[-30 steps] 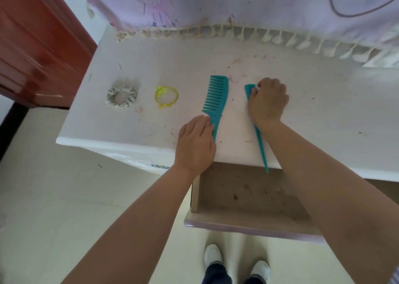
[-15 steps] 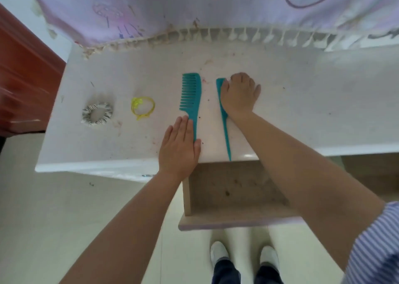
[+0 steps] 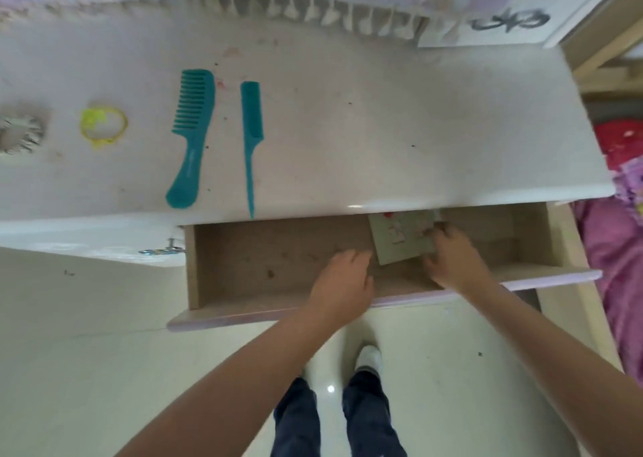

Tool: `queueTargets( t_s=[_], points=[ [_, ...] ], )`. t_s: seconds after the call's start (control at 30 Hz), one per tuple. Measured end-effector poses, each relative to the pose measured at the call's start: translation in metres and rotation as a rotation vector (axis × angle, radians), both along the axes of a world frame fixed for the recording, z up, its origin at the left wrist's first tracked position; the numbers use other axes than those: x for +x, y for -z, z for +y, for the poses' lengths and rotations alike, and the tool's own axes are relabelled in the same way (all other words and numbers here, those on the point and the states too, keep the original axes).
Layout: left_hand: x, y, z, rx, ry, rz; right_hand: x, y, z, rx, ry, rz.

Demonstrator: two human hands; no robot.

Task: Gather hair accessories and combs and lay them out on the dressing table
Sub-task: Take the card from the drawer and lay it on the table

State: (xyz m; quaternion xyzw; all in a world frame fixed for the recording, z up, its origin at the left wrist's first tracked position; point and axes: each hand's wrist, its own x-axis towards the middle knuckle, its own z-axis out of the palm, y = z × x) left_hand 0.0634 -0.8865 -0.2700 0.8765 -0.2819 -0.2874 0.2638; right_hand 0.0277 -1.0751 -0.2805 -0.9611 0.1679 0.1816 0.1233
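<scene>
both hands [image 3: 342, 279] [image 3: 452, 258] were in the open drawer [image 3: 264, 248]; the right held a card [image 3: 400, 237], left loose and empty, probably seeking more accessories.

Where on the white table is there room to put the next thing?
The big bare patch of the white dressing table top lies right of the thin teal tail comb, reaching the far right edge. The left is crowded: wide-toothed teal comb, yellow hair tie and patterned scrunchie lie in a row.
</scene>
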Motion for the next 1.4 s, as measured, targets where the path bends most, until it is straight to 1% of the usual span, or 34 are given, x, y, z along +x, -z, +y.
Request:
queueTargets(
  t_s=[0.03,0.07,0.1,0.2,0.27,0.33,0.43,0.47,0.53,0.63,0.73,0.8,0.83,0.9,1.03,1.13,1.2,1.3,1.33,1.4],
  points=[
    [0.0,0.007,-0.016,0.096,-0.06,0.116,0.007,0.01,-0.013,0.008,0.083,0.143],
    [0.003,0.013,-0.031,0.152,-0.105,0.193,0.017,0.02,-0.023,0.026,0.147,0.225],
    [0.007,0.017,-0.043,0.173,-0.15,0.249,0.025,0.029,-0.028,0.047,0.198,0.265],
    [0.02,0.029,-0.073,0.206,-0.308,0.43,0.043,0.053,-0.027,0.056,0.319,0.27],
    [0.023,0.037,-0.087,0.231,-0.399,0.467,0.045,0.063,-0.022,0.039,0.403,0.248],
    [0.021,0.043,-0.094,0.224,-0.521,0.48,0.047,0.065,-0.022,0.052,0.422,0.247],
    [0.017,0.048,-0.091,0.193,-0.719,0.545,0.053,0.06,-0.03,0.199,0.446,0.297],
    [0.015,0.046,-0.089,0.205,-0.731,0.541,0.054,0.055,-0.032,0.26,0.41,0.309],
    [0.015,0.039,-0.083,0.238,-0.7,0.447,0.053,0.037,-0.033,0.345,0.307,0.328],
    [0.011,0.016,-0.071,0.276,-0.652,0.322,0.037,0.007,-0.033,0.357,0.182,0.364],
    [-0.006,-0.012,-0.053,0.385,-0.57,0.318,0.014,-0.024,-0.03,0.306,0.017,0.424],
    [-0.028,-0.032,-0.039,0.375,-0.571,0.329,-0.006,-0.041,-0.025,0.368,-0.006,0.487],
    [-0.039,-0.041,-0.032,0.357,-0.574,0.306,-0.015,-0.048,-0.021,0.405,-0.008,0.499],
    [-0.061,-0.056,-0.016,0.304,-0.579,0.216,-0.034,-0.058,-0.01,0.47,0.007,0.451],
    [-0.079,-0.076,0.009,0.208,-0.621,0.008,-0.051,-0.076,0.013,0.53,0.03,0.258],
    [-0.064,-0.081,0.014,0.169,-0.638,-0.14,-0.034,-0.087,0.022,0.553,0.052,0.093],
    [-0.041,-0.079,0.011,0.135,-0.657,-0.216,-0.013,-0.089,0.023,0.53,0.046,-0.069],
    [0.009,-0.071,-0.004,0.071,-0.723,-0.232,0.029,-0.085,0.02,0.463,0.035,-0.316],
    [0.025,-0.068,-0.011,0.053,-0.74,-0.225,0.043,-0.081,0.019,0.444,0.04,-0.347],
    [0.055,-0.061,-0.025,0.023,-0.765,-0.194,0.067,-0.072,0.018,0.423,0.054,-0.325]
  ],
)
